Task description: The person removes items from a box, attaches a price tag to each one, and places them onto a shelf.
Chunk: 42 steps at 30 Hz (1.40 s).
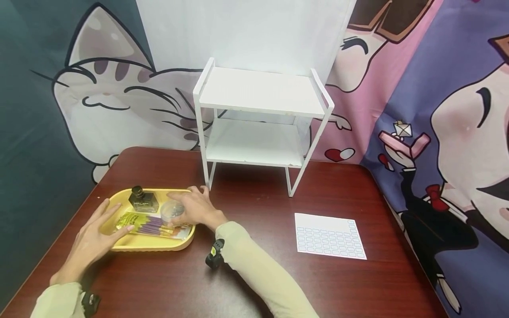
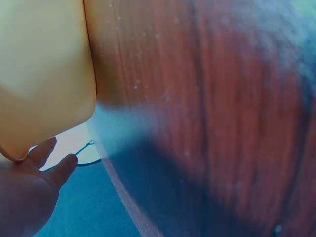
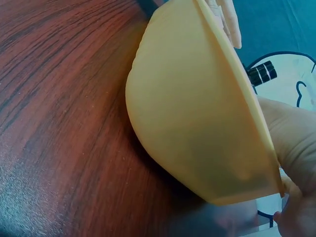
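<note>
Item 1: small clear round container (image 1: 172,209), transparent, seemingly lidded, slightly tilted; my right hand (image 1: 197,207) curls round it over the tray's 1 o'clock part. Item 2: shallow yellow tray (image 1: 149,244), rounded rectangle, flat on the tabletop at 9 o'clock from the white shelf; my left hand (image 1: 93,236) rests with straight fingers (image 1: 119,232) on its 9 o'clock rim. Its smooth yellow underside (image 3: 197,128) shows from the right wrist.

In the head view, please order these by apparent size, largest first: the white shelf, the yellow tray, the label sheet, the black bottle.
1. white shelf
2. yellow tray
3. label sheet, apparently smaller than the tray, though hands cover part of the tray
4. black bottle
</note>
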Each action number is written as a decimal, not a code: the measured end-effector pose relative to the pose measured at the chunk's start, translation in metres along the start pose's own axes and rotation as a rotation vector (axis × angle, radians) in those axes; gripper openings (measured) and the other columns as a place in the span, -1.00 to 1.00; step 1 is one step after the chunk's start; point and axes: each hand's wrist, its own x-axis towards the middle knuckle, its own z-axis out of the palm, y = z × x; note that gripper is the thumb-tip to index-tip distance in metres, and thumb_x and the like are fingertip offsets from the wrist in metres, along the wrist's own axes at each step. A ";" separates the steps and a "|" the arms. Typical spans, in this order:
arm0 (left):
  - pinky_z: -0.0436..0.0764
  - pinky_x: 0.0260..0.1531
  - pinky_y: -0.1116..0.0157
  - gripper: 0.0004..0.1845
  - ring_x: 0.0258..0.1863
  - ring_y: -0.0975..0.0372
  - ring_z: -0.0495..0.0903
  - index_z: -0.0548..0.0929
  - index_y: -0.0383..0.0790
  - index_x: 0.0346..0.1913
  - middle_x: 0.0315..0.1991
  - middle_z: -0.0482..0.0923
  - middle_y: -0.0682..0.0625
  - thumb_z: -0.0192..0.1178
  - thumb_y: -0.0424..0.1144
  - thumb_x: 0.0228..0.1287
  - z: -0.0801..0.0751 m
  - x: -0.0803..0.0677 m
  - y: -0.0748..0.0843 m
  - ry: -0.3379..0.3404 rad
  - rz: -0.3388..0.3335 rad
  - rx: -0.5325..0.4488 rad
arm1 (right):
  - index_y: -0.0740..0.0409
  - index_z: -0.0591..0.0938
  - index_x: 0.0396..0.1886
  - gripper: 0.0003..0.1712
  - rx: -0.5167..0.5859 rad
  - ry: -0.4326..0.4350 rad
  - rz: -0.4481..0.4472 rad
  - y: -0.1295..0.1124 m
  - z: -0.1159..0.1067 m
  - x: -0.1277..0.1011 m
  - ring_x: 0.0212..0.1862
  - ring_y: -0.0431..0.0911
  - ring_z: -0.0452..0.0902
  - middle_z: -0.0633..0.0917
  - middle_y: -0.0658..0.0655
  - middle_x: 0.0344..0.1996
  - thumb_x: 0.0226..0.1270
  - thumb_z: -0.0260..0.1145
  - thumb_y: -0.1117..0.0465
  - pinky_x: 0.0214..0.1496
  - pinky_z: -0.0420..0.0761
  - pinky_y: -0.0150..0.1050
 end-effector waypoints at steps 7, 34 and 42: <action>0.14 -0.01 -0.35 -0.17 0.37 -0.22 -0.02 0.22 -0.06 0.38 0.48 -0.12 -0.06 0.31 0.04 0.04 0.002 -0.001 0.001 0.010 0.010 0.010 | -0.53 0.17 0.32 0.00 0.050 0.034 -0.018 0.004 -0.015 -0.002 0.18 -0.27 0.20 0.53 -0.35 0.07 -0.21 0.36 -0.42 0.32 0.00 0.02; 0.08 0.02 -0.38 -0.15 0.39 -0.22 -0.09 0.18 -0.02 0.39 0.49 -0.18 -0.07 0.30 0.05 0.05 -0.003 0.002 0.003 -0.028 0.007 0.012 | -0.35 0.31 0.30 -0.03 0.207 0.155 -0.146 0.079 -0.072 -0.081 0.13 -0.20 0.25 0.58 -0.21 0.01 -0.22 0.47 -0.26 0.08 0.19 -0.16; 0.09 0.01 -0.37 -0.13 0.38 -0.24 -0.09 0.16 0.01 0.40 0.49 -0.18 -0.06 0.31 0.07 0.03 -0.002 0.002 0.001 -0.030 -0.009 0.020 | -0.29 0.32 0.31 -0.03 0.170 0.126 -0.165 0.100 -0.062 -0.108 0.12 -0.21 0.26 0.58 -0.18 0.02 -0.20 0.49 -0.19 0.05 0.20 -0.15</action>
